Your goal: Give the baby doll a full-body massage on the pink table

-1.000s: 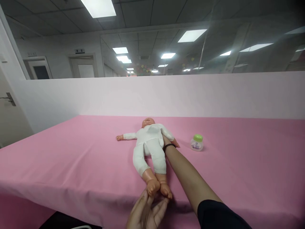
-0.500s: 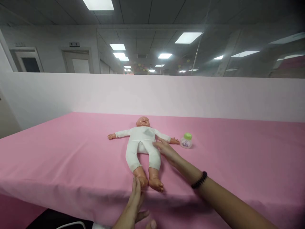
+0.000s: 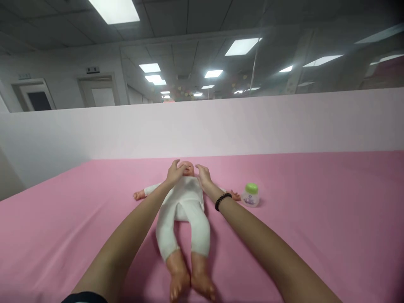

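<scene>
Here, a pink-covered table [image 3: 315,235] fills the lower frame, and a white-suited baby doll [image 3: 183,223] lies face-up at its center. The left hand [image 3: 173,174] curves open against the doll's head [image 3: 188,168]; the right hand [image 3: 203,176] (beaded bracelet [image 3: 223,202] at its wrist) rests open beside the neck. A green-capped bottle [image 3: 251,195] stands right of the doll.

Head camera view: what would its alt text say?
The left hand cups the head of a plastic baby doll in a white bodysuit, and the right hand touches its shoulder. The doll lies on a pink tablecloth beside a green-capped bottle.
</scene>
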Demonstrator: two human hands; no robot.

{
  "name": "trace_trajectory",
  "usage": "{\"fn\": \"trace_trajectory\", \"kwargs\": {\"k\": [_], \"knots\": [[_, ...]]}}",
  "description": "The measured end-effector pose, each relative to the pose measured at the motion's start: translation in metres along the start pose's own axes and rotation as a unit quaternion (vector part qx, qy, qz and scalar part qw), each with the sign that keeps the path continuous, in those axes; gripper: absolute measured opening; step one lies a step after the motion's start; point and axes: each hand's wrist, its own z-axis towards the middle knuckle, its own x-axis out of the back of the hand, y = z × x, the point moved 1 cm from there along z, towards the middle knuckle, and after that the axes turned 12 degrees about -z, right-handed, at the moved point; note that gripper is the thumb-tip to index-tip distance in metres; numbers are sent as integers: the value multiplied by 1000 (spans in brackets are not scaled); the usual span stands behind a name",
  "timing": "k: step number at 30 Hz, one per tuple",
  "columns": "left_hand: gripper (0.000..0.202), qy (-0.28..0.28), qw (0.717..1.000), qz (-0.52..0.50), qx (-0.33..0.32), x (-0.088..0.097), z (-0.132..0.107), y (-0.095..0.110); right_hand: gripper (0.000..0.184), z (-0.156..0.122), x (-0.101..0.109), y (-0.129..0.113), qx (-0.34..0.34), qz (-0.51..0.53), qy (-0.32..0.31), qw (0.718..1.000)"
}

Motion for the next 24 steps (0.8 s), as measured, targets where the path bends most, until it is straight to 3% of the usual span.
{"fn": "trace_trajectory", "kwargs": {"k": [4,10,12,16,24], "knots": [[63,22,999,-27,39,1,56,-49,32,40,-16,17,17,29,-41,999],[71,-36,986,-140,79,-14,104,-89,48,89,-39,41,53,51,-114,991],[75,-82,969,-219,81,-16,111,-102,59,100,-42,53,60,65,-141,986],[68,-149,952,-259,70,-11,113,-123,66,106,-39,71,74,48,-174,981],[57,-118,961,-234,84,-9,102,-117,69,98,-35,63,65,29,-175,982]]}}
